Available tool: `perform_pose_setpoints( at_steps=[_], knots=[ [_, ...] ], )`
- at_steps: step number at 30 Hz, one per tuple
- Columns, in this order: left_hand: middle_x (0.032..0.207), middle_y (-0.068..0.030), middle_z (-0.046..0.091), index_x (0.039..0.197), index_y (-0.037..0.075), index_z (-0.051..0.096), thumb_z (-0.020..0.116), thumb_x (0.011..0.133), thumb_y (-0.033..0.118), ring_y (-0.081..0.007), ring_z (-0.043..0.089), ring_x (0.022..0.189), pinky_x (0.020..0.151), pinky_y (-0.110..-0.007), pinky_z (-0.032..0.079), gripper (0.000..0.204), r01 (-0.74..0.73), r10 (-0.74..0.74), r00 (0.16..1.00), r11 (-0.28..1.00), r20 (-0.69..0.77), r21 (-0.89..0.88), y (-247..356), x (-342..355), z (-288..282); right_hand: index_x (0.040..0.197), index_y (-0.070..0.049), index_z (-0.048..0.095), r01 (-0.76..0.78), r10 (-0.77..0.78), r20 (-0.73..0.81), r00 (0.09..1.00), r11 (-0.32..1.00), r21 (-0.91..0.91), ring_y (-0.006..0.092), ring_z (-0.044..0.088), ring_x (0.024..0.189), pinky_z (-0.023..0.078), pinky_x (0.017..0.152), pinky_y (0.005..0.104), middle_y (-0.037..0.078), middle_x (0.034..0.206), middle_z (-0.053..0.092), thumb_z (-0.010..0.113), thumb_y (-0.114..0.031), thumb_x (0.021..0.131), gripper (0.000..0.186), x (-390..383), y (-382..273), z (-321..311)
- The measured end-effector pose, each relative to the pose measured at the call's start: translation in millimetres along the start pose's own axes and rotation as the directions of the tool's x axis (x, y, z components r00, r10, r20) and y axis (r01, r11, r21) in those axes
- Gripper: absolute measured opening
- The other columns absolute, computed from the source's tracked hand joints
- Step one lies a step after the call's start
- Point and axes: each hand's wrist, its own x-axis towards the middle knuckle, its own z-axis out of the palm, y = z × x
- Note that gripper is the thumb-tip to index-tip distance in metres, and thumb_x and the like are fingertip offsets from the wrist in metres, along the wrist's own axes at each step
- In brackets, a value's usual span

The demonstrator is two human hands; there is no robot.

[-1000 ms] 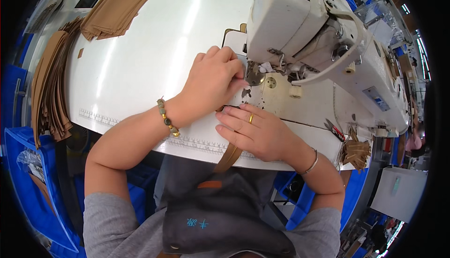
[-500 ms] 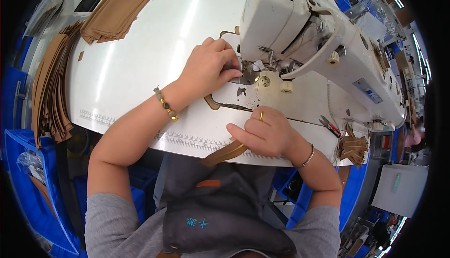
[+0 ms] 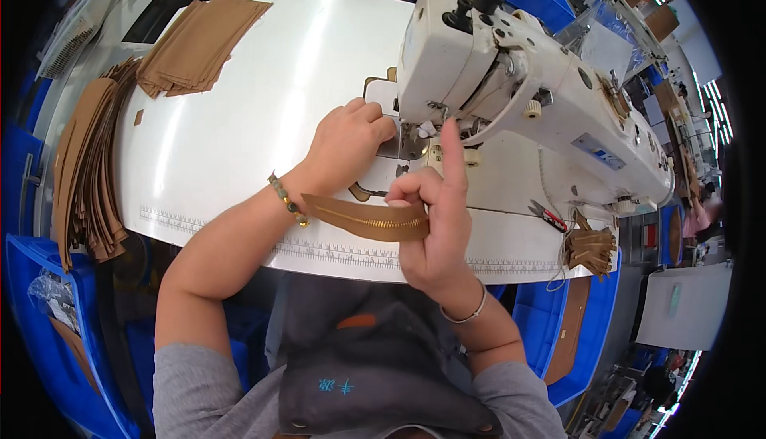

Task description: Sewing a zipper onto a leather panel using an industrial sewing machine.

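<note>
Brown zipper strip (image 3: 363, 219) in right hand (image 3: 443, 235); free end near left wrist (image 3: 302, 183).

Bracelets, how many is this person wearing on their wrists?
2: a beaded bracelet on the wrist of the left hand, and a thin metal bangle on that of the right hand, which holds a zipper. None seems hidden.

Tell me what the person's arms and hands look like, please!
Both arms have short grey sleeves. The left hand has a bracelet of greenish and gold-coloured beads at its wrist. The right hand has a thin, silvery bangle at its wrist. Neither wears a glove.
</note>
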Motion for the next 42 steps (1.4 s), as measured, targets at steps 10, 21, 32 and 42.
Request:
perform_pose_setpoints(
  at_steps=[10,21,32,42],
  knots=[
    [0.090,-0.0036,0.061,0.087,0.012,0.068,0.071,0.081,0.021,-0.0244,0.061,0.090,0.077,-0.038,0.049,0.011,0.001,-0.002,1.000,1.000,0.018,0.028,-3.9,-0.5,-7.3,0.165,0.004,-0.006,0.023,-0.006,-0.178,0.984,0.995,0.095,0.0078,0.053,0.075,0.045,0.074,0.0224,0.013,0.106,0.067,0.044,-0.008,0.106,0.079,24.7,-6.4,23.2],
    [0.090,-0.0031,0.063,0.086,0.012,0.068,0.067,0.087,0.018,-0.0232,0.060,0.092,0.078,-0.038,0.048,0.006,0.061,-0.054,0.997,0.989,-0.053,0.136,-17.5,2.7,-6.8,0.161,0.008,0.024,0.040,-0.036,-0.084,0.996,0.998,0.046,0.0150,0.062,0.077,0.051,0.073,0.0276,0.014,0.101,0.069,0.045,-0.028,0.112,0.064,9.8,-18.5,13.0],
    [0.124,-0.0025,0.065,0.128,0.018,0.071,0.063,0.091,0.012,-0.0241,0.059,0.122,0.102,-0.042,0.048,0.039,-0.087,0.065,0.991,0.976,0.118,0.197,7.5,-11.0,-8.4,0.111,-0.006,0.074,0.056,-0.019,0.176,0.984,0.977,-0.208,0.0246,0.067,0.074,0.053,0.062,0.0338,0.009,0.092,0.066,0.077,-0.039,0.087,0.041,-54.1,15.7,-38.1],
    [0.130,-0.0088,0.071,0.123,0.010,0.075,0.059,0.100,0.021,-0.0293,0.064,0.124,0.101,-0.045,0.054,0.029,0.449,-0.461,0.883,0.770,-0.092,0.452,-143.2,-7.1,-74.2,0.101,0.000,0.077,0.001,-0.004,-0.019,1.000,0.986,-0.167,0.0252,0.074,0.082,0.061,0.070,0.0314,0.014,0.098,0.075,0.087,-0.004,0.080,0.024,-49.1,24.2,-27.6]
  ],
)
